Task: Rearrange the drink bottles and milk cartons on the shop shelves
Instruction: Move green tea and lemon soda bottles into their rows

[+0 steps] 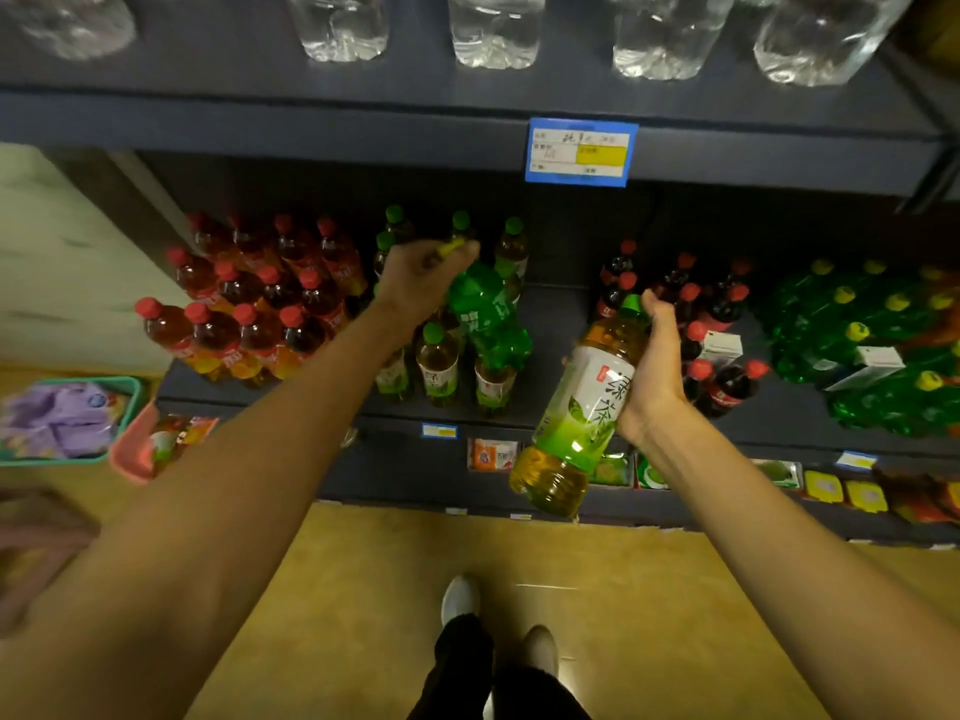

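Green tea bottle (582,402) label reads 绿茶; shelf price tag (581,152) illegible.

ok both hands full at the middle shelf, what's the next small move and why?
Probably lift the green soda bottle, gripped at its yellow cap by the left hand, out of the green tea bottles; it doesn't belong there, and the right hand holds another tea bottle.

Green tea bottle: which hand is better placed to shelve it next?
Right. The right hand already grips the green tea bottle beside a bare shelf patch; the left hand holds a green soda bottle.
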`<state>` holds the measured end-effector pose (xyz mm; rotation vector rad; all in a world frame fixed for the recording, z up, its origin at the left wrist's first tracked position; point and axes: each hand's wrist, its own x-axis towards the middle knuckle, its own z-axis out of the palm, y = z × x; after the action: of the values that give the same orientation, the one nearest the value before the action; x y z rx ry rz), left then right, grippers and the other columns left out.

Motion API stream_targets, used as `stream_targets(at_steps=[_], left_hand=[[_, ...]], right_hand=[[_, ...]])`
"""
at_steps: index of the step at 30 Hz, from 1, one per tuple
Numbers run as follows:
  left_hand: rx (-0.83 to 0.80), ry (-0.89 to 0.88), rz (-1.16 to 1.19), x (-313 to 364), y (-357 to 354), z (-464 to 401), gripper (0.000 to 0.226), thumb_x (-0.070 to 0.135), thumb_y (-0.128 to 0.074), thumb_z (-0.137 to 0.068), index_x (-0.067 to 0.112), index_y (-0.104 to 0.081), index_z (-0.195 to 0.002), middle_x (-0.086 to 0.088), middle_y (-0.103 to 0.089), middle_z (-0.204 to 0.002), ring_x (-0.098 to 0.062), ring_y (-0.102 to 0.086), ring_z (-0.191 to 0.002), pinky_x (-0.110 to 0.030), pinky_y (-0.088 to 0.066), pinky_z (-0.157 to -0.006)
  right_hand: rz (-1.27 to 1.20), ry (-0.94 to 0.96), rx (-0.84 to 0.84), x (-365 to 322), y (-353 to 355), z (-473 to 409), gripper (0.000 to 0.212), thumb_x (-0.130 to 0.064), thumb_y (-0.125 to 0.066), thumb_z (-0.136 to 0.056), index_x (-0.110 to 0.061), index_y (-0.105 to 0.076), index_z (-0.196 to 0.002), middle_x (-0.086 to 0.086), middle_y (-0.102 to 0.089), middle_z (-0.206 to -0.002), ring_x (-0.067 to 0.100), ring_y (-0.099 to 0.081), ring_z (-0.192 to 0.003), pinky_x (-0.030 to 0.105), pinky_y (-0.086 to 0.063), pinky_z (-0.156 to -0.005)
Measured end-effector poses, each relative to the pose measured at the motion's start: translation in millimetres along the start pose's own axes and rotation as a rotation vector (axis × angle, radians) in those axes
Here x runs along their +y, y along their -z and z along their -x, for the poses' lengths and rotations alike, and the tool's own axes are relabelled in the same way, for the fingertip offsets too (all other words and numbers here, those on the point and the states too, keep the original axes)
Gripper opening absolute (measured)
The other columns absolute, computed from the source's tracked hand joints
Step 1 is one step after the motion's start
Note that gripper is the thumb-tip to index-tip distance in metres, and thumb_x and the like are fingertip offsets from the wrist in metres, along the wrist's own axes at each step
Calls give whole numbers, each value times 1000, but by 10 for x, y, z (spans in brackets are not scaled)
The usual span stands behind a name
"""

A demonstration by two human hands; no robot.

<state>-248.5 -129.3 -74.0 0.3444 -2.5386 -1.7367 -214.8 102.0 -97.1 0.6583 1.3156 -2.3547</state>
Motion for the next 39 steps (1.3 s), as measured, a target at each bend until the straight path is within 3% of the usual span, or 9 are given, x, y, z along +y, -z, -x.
stream_targets(at_steps=[3,6,10,13,17,20,26,34,39], left_hand=[[57,175,375,-122,-98,243,38,56,-71,-78,21,-73,-92,-12,-73,-104,-26,-69,-101,-46,-53,-97],[-35,319,748,-236,-240,461,49,51,-61,-90,15,-64,-123,-12,-70,-118,-28,-67,-110,-50,-52,-98],[-146,473,909,-368,-378,693,55,55,-49,-94,14,-59,-128,-8,-69,-106,-31,-69,-97,-41,-58,-78],[-166,524,939,-378,-446,810,52,55,-48,-95,10,-60,-118,-9,-64,-89,-27,-66,-77,-36,-57,-68],[-186,502,981,-316,-467,895,43,51,-49,-97,10,-63,-101,-8,-60,-78,-21,-62,-62,-32,-56,-61],[-205,491,951,-354,-433,912,43,52,-49,-96,12,-65,-101,-7,-64,-76,-22,-64,-65,-33,-55,-65],[-160,479,937,-654,-272,874,42,52,-53,-93,14,-68,-101,-7,-61,-81,-24,-61,-72,-37,-52,-73],[-102,476,904,-899,-41,808,53,51,-49,-96,7,-59,-122,-7,-64,-85,-23,-62,-74,-35,-55,-67],[-113,487,898,-1037,24,683,61,51,-50,-94,10,-48,-139,-6,-64,-87,-24,-60,-77,-37,-54,-70]], right_hand=[[27,-51,-3,33,100,68,65,-63,-60,-81,-5,-56,-111,12,-63,-71,28,-65,-62,34,-56,-60],[73,-76,-21,37,167,141,58,-63,-58,-83,-5,-61,-90,12,-63,-69,26,-65,-59,33,-55,-62],[118,-89,-34,21,244,179,62,-64,-61,-82,-6,-61,-103,11,-64,-70,25,-65,-61,32,-56,-59],[188,-99,-82,-23,272,187,70,-67,-64,-78,-8,-59,-115,11,-63,-71,25,-66,-61,33,-58,-60],[287,-13,-73,-102,251,142,41,-48,-76,-80,-18,-64,-106,11,-63,-81,27,-65,-69,41,-57,-72],[392,192,-47,-134,205,77,19,-33,-74,-86,-21,-61,-80,-1,-59,-67,16,-60,-63,33,-52,-68],[758,617,0,-143,176,-338,10,-27,-77,-85,-19,-70,-84,-7,-67,-75,1,-62,-71,19,-49,-72],[1069,675,113,78,100,-1194,36,-17,-86,-73,-2,-73,-102,16,-69,-103,22,-63,-95,31,-53,-91],[1005,555,111,241,-144,-1506,38,-9,-82,-77,4,-70,-109,9,-67,-99,15,-60,-93,27,-53,-90]])
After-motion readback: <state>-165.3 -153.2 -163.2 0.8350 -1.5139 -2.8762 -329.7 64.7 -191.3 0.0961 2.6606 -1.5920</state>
